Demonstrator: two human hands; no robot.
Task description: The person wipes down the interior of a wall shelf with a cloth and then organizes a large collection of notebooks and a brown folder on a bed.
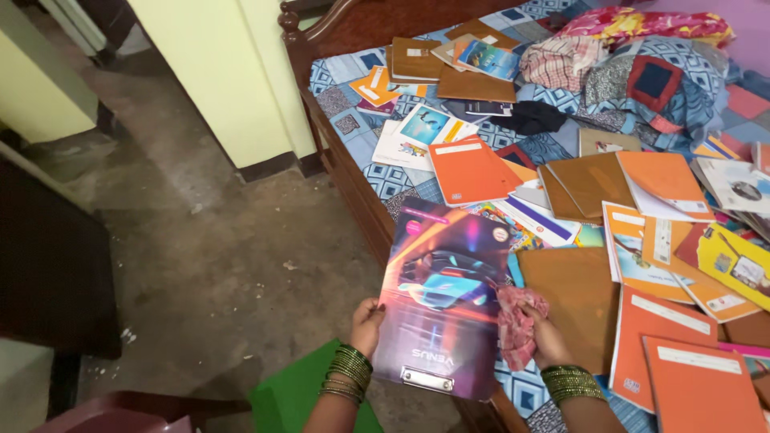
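My left hand [366,323] grips the left edge of a purple clipboard [441,297] printed with a car picture, its metal clip toward me. My right hand [547,335] presses a crumpled pink-red cloth [516,321] against the board's right edge. Both wrists wear green bangles. The clipboard is held over the near edge of a bed [385,180] with a blue patterned sheet.
Many orange and brown notebooks [469,170] and picture books lie scattered over the bed. A heap of folded cloths [642,72] sits at the far right. A grey concrete floor [224,240] lies to the left, with a dark table [48,273] and a yellow wall [216,72].
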